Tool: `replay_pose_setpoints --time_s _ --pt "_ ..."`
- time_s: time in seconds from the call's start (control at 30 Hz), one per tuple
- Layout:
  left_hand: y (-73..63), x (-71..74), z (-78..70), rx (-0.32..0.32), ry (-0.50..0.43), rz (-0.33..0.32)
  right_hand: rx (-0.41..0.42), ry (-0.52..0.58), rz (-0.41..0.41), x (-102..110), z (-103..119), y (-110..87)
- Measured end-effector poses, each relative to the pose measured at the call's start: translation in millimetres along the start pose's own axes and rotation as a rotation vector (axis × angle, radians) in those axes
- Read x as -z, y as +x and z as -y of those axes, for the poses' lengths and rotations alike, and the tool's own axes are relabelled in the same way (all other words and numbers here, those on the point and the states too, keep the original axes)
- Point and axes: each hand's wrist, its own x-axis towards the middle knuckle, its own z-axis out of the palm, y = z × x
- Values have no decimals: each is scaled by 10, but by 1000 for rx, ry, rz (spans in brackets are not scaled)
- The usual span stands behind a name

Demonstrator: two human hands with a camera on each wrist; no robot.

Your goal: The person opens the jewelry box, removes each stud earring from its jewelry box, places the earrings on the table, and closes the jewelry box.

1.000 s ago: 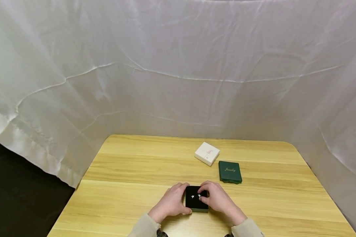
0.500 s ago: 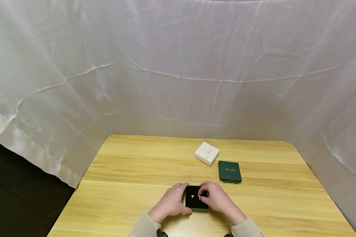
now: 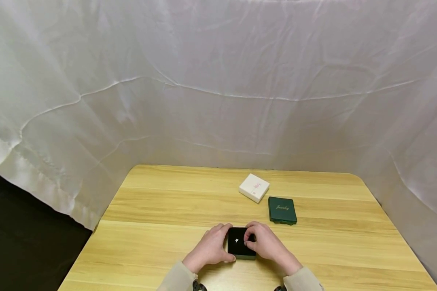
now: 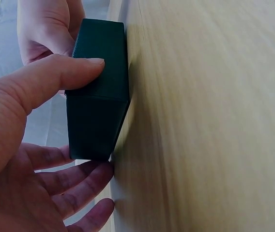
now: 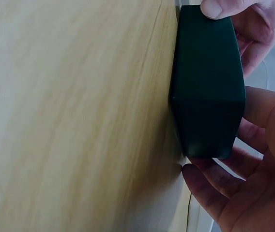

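Your left hand [image 3: 212, 245] grips the open box [image 3: 245, 257] on the near worktop [image 3: 160, 234], one star [image 3: 236, 240] sits at left, and your right hand [image 3: 265, 243] pinches a mostly hidden bit [image 3: 245, 242], that side seemingly unfinished.

High head view facing down, close wrist views, shared box [image 4: 101, 99]

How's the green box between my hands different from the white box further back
The green box has a black top showing a small star; the white box has a pink print.
Your left hand grips the green box; no hand touches the white box.
The green box faces you nearly squarely; the white box sits angled.
Both rest on the table.
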Motion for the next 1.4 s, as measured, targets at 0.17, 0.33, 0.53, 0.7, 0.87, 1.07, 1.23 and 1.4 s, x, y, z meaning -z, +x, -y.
replay_pose_setpoints --time_s 0.17,0.33,0.53,0.7,0.87,1.07,1.23,1.4 --pt "11 2 0 -3 0 -2 8 9 7 14 13 -9" --pt "13 1 6 1 -6 6 9 9 50 46 38 -23" --pt "10 15 2 4 -9 14 13 18 89 88 60 -43" --pt "13 21 -1 1 -9 15 9 31 88 124 76 -77" --pt "21 22 -2 -4 -10 11 -13 83 62 178 67 -132" --pt "10 23 -8 5 -7 10 -69 117 -8 259 -31 -199" --pt "4 29 -19 20 -4 19 -117 78 -39 337 -169 -276" --pt "2 33 -25 26 -10 29 -197 40 -69 407 -299 -367"
